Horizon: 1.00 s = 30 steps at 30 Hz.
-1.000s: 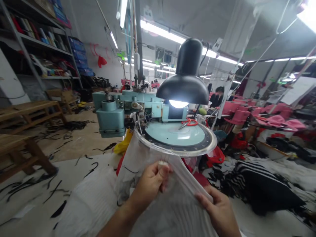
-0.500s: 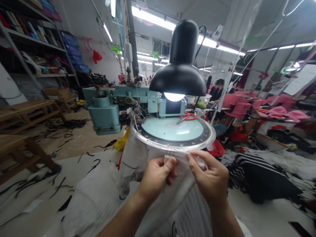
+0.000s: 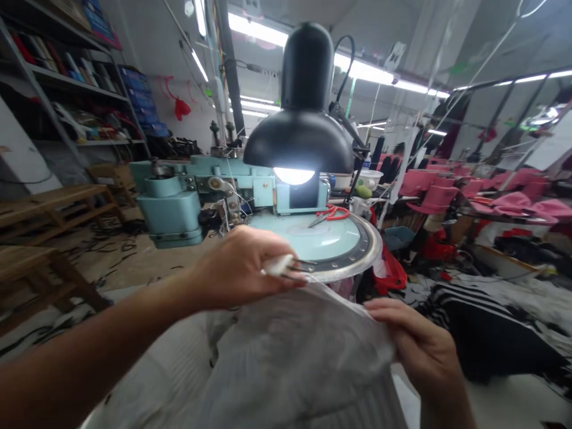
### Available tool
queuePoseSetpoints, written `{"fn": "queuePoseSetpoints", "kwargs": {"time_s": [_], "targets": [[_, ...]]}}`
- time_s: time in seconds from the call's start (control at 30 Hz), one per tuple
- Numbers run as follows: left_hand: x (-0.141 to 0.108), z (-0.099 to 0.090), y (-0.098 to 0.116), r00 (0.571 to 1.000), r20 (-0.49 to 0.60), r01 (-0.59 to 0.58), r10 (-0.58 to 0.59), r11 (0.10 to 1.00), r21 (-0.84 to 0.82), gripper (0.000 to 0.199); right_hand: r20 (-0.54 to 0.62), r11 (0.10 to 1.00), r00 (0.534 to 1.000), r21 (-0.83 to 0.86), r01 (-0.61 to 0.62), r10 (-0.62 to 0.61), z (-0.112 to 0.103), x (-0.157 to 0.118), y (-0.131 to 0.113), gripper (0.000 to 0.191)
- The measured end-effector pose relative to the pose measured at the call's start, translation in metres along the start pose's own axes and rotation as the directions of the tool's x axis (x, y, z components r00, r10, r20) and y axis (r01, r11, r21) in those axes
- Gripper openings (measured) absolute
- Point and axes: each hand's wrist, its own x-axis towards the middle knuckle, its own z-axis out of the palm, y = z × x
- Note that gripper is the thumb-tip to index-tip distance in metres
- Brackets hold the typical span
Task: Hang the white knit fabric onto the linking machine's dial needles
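My left hand point(image 3: 250, 262) is closed round a small white-handled tool point(image 3: 279, 266) with thin metal prongs, beside the near rim of the round machine dial point(image 3: 366, 250). Its fingertips also touch the top edge of the white fabric point(image 3: 308, 351). That fabric hangs below the dial, its upper edge stretched between the hands. To the right, my right hand point(image 3: 420, 339) pinches the same edge between thumb and fingers. Red-handled scissors point(image 3: 333, 213) lie on the pale green plate in the dial's middle.
A black lamp point(image 3: 299, 137) hangs lit above the dial. The green machine body point(image 3: 172, 208) extends left. Wooden benches point(image 3: 49, 208) stand at left, and striped black fabric point(image 3: 487, 333) lies at right. Pink fabric pieces point(image 3: 509, 205) are further back.
My left hand has moved left and up with the tool, turning palm-down. My right hand has shifted right and down, spreading the white fabric wider. The camera view has shifted slightly.
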Motion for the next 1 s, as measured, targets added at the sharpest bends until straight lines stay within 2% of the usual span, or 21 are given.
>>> {"fn": "queuePoseSetpoints", "kwargs": {"time_s": [0.07,0.13,0.2,0.27,0.33,0.4,0.6,0.7,0.77,0.87,0.93,1.0], "targets": [[0.034,-0.007,-0.008,0.979,0.203,-0.059,0.036,0.993,0.105,0.030,0.121,0.997,0.991,-0.041,0.063,-0.058,0.006,0.021,-0.017,0.023],[0.058,-0.003,-0.018,0.950,0.308,-0.095,0.051,0.987,0.128,0.036,0.184,0.988,0.979,-0.112,0.105,-0.083,0.015,0.036,-0.027,0.018],[0.069,0.005,-0.024,0.940,0.332,-0.117,0.074,0.987,0.113,0.039,0.153,0.978,0.975,-0.106,0.181,-0.164,0.023,0.041,-0.029,0.012],[0.070,0.010,-0.027,0.932,0.349,-0.128,0.095,0.989,0.072,0.040,0.055,0.972,0.973,-0.058,0.229,-0.225,0.026,0.041,-0.024,0.013],[0.069,0.010,-0.027,0.923,0.371,-0.118,0.099,0.993,0.030,0.038,-0.070,0.976,0.975,-0.066,0.208,-0.213,0.026,0.040,-0.018,0.015],[0.070,0.008,-0.024,0.912,0.398,-0.100,0.094,0.995,-0.005,0.032,-0.148,0.982,0.974,-0.099,0.159,-0.172,0.023,0.040,-0.014,0.014],[0.087,0.015,-0.012,0.885,0.449,-0.130,0.125,0.991,-0.020,0.013,-0.184,0.978,0.974,-0.180,0.102,-0.135,0.024,0.052,-0.020,0.003],[0.095,0.022,-0.011,0.873,0.467,-0.145,0.139,0.989,-0.023,0.010,-0.195,0.983,0.976,-0.176,0.061,-0.096,0.022,0.058,-0.020,0.004],[0.099,0.024,-0.010,0.866,0.481,-0.148,0.140,0.989,-0.022,0.012,-0.231,0.981,0.972,-0.195,-0.015,-0.031,0.015,0.056,-0.006,0.008],[0.103,0.025,-0.009,0.855,0.494,-0.173,0.159,0.985,-0.017,0.011,-0.266,0.964,0.954,-0.185,-0.192,0.139,-0.002,0.032,0.038,0.021],[0.105,0.025,-0.008,0.839,0.510,-0.208,0.187,0.978,-0.017,0.008,-0.106,0.948,0.951,-0.103,-0.300,0.289,-0.014,0.008,0.067,0.031],[0.107,0.026,-0.007,0.823,0.525,-0.237,0.217,0.971,-0.030,0.011,0.014,0.956,0.956,0.005,-0.294,0.293,-0.022,-0.009,0.082,0.035]]}}
